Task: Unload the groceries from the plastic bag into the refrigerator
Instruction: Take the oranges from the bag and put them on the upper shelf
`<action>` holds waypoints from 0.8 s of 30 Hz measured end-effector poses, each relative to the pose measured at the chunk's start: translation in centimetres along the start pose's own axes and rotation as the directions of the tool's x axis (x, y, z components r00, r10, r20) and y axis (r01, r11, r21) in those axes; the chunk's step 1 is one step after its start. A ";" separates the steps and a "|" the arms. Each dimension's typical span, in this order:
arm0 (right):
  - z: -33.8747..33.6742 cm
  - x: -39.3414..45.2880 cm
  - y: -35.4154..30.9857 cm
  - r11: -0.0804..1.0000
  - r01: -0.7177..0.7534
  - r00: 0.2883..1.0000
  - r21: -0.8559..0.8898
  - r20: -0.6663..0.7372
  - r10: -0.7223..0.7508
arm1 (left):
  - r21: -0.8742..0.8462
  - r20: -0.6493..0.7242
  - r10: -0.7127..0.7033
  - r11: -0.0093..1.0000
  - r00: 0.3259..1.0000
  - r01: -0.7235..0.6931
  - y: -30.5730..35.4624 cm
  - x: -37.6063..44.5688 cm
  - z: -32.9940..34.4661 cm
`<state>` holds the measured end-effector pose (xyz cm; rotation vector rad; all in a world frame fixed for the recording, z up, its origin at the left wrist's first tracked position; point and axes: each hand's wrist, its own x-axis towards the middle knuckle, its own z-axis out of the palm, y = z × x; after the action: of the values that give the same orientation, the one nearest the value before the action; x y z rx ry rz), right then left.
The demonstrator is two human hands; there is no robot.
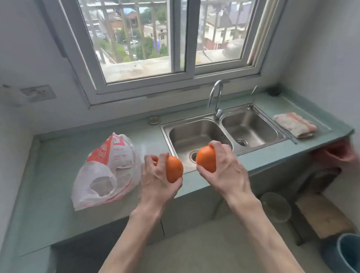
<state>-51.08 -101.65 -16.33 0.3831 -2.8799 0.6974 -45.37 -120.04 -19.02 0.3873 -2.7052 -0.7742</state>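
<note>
A white plastic bag (pixel 108 173) with red print lies slumped on the green countertop (pixel 53 201), left of the sink. My left hand (pixel 156 181) grips an orange (pixel 174 169) just right of the bag, above the counter's front edge. My right hand (pixel 224 169) grips a second orange (pixel 206 159) over the front rim of the sink. The two oranges are a short gap apart. The bag's mouth is crumpled and what it holds is hidden. No refrigerator is in view.
A steel double sink (pixel 226 131) with a tap (pixel 216 99) sits mid-counter under a window. A folded cloth (pixel 295 125) lies at the right end. A blue bucket (pixel 356 254) and a wooden stool (pixel 323 218) stand on the floor at right.
</note>
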 end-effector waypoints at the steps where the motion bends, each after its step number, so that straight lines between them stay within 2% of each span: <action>1: -1.2 -1.1 1.7 1.000 -0.030 0.999 -0.001 -0.024 0.030 | -0.036 0.017 0.026 0.999 1.000 -0.025 1.6 -0.7 0.8; 5: -6.4 -6.3 8.0 0.988 -0.154 0.984 -0.026 -0.095 0.151 | -0.145 0.053 0.163 0.977 0.985 -0.154 8.3 -4.3 3.7; 11: -13.1 -14.7 16.1 0.949 -0.312 0.930 -0.030 -0.215 0.299 | -0.246 0.125 0.369 0.911 0.921 -0.331 18.1 -10.5 7.2; 20: -21.2 -26.1 25.4 0.859 -0.511 0.792 -0.011 -0.394 0.466 | -0.347 0.183 0.584 0.791 0.791 -0.504 30.8 -18.8 11.3; 24: -24.6 -30.5 28.2 0.803 -0.596 0.715 0.000 -0.454 0.532 | -0.393 0.199 0.678 0.717 0.708 -0.576 36.0 -22.0 12.8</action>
<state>-27.69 -59.56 -13.10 -0.6429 -2.5593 0.5421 -35.94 -77.20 -14.31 -0.7983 -2.6371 -1.0695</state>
